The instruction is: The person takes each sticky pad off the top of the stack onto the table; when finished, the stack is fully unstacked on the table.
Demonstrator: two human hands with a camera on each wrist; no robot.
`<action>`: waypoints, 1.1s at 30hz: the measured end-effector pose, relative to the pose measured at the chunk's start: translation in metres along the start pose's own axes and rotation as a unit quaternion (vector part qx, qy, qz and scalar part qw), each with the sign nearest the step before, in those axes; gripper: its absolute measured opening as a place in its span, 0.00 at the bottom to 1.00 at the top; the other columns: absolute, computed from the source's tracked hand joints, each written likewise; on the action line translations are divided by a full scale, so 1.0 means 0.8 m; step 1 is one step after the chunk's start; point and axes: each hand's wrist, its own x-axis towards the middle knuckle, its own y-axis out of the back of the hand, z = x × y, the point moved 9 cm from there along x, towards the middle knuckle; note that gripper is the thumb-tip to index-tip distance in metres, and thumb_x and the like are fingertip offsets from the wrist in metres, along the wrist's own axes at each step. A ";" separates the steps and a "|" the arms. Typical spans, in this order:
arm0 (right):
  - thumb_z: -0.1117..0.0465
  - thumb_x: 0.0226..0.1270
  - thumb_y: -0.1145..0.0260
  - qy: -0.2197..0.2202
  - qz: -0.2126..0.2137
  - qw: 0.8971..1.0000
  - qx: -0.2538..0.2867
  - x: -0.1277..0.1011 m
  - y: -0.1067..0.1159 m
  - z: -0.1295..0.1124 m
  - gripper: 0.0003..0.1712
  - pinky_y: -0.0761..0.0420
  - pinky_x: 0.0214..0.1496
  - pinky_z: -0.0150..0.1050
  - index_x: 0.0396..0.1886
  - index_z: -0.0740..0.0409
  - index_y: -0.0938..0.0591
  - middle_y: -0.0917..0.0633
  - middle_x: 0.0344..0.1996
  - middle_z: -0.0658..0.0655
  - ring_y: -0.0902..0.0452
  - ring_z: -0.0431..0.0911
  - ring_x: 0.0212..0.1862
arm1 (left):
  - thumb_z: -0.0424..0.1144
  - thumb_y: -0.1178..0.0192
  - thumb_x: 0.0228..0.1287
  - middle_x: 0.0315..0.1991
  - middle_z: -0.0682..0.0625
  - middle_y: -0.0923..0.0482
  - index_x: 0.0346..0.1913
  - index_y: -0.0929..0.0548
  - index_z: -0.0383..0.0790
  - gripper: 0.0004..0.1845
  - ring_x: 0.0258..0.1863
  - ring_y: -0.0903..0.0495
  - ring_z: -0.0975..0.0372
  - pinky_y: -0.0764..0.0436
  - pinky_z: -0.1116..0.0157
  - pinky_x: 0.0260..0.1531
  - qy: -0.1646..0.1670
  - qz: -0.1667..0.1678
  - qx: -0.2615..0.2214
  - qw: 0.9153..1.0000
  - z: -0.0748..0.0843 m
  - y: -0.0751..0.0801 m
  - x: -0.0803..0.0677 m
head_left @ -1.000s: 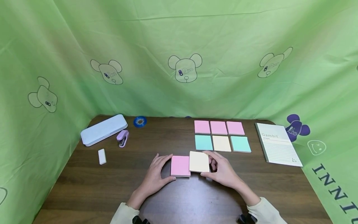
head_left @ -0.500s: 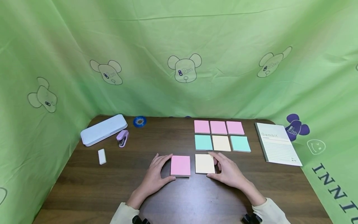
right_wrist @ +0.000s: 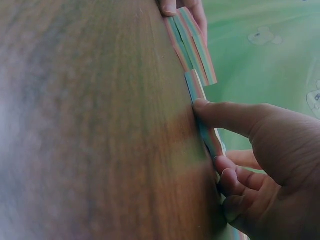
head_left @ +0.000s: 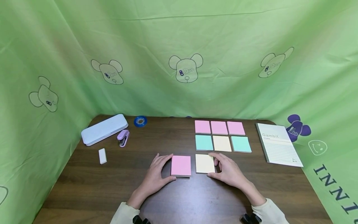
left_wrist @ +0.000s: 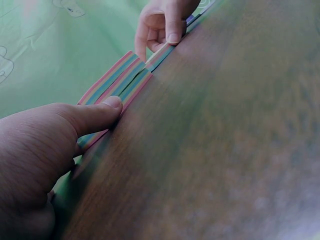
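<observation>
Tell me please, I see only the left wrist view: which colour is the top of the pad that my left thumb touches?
Observer: The left hand grips a pink pad; its top sheet is pink.
Operator: And the other pad, by the right hand?
Observer: The right hand grips a yellow pad, pale yellow on top.
Operator: What lies behind them?
Observer: The six notes lie in two rows: three pink at the back, then teal, yellow, teal.

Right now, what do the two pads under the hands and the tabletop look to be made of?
The pink pad and the yellow pad look like matte paper sticky-note blocks: the wrist views show thin stacked layers in striped colours along their edges. The table looks like dark wood or wood-grain laminate with a slight sheen; which one is unclear.
</observation>
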 end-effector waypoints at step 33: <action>0.46 0.54 0.09 0.068 -0.012 0.997 0.025 0.027 -0.043 -0.090 0.51 0.31 0.33 0.29 0.75 0.59 0.17 0.21 0.34 0.41 0.36 0.31 0.31 | 0.44 0.14 0.59 0.73 0.43 0.20 0.83 0.26 0.40 0.50 0.76 0.25 0.46 0.49 0.40 0.88 -0.013 0.001 0.000 1.000 -0.001 -0.001 -0.001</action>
